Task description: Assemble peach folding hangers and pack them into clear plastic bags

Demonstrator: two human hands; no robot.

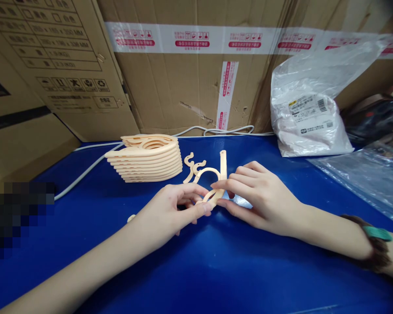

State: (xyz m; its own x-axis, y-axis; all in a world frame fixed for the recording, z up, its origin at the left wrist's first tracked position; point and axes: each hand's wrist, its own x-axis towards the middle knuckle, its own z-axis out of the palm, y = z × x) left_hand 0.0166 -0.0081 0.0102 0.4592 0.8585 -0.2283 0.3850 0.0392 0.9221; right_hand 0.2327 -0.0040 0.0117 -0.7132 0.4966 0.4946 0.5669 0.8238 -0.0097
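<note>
Between my hands is a cream plastic folding clothes hanger (223,168), with a curved loop near my fingers and a straight arm pointing up and away. My left hand (180,204) pinches its near end between thumb and fingers. On the right side, my right hand (260,194) grips the same piece around the base of the straight arm. My fingertips hide parts of it. Just behind lie a few small cream hooks (189,161). Farther left stands a neat stack of matching cream hanger parts (147,163). Another small cream piece (131,218) shows partly behind my left forearm.
Cardboard boxes (170,78) wall off the back and left of the blue table (236,270). A white cable (91,163) runs along the back edge. At the right stand a white plastic bag with a label (309,126) and clear plastic wrap (363,174).
</note>
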